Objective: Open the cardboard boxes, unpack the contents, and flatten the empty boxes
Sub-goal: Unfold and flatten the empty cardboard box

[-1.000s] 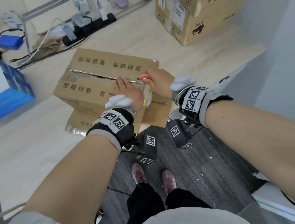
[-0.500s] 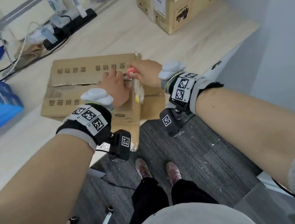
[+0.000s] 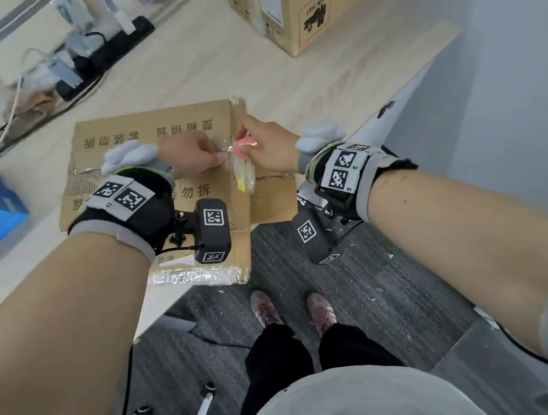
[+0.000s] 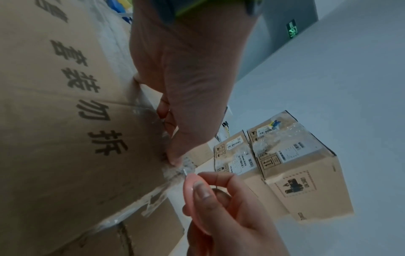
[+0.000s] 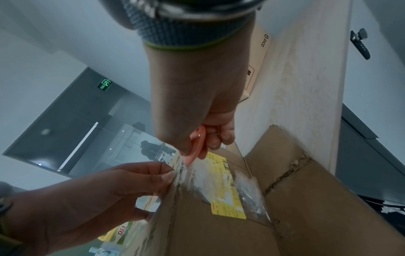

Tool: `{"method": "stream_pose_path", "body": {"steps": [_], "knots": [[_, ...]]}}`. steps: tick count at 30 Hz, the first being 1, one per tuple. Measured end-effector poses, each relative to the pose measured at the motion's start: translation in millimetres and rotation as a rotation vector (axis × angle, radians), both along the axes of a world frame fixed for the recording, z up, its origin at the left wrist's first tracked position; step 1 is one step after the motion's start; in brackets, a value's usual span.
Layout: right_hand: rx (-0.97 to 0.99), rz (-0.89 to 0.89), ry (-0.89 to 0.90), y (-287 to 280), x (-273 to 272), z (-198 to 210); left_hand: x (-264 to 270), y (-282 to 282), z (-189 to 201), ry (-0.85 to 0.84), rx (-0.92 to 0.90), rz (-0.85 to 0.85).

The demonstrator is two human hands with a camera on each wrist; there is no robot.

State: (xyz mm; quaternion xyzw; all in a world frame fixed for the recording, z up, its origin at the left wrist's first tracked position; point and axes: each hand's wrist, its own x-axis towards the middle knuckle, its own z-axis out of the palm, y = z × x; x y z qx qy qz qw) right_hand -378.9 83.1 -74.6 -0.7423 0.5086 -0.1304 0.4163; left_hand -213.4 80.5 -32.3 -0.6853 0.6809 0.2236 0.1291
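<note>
Right hand (image 3: 270,147) pinching pink cutter (image 3: 245,146), apparently slitting box (image 3: 139,134) tape

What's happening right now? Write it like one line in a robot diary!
step: cutting tape | left hand: pinches tape at box edge | right hand: holds pink cutter at seam | box: still shut
</note>
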Motion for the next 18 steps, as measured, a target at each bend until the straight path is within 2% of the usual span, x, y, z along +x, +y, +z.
{"method": "stream_pose_path", "body": {"steps": [3, 18], "knots": [[0.023, -0.004, -0.008, -1, 2, 1, 1, 3, 1, 0.079, 0.0, 0.071], [-0.014, 0.039, 0.076, 2, 6, 10, -1, 12, 3, 0.193, -0.048, 0.16]]}}
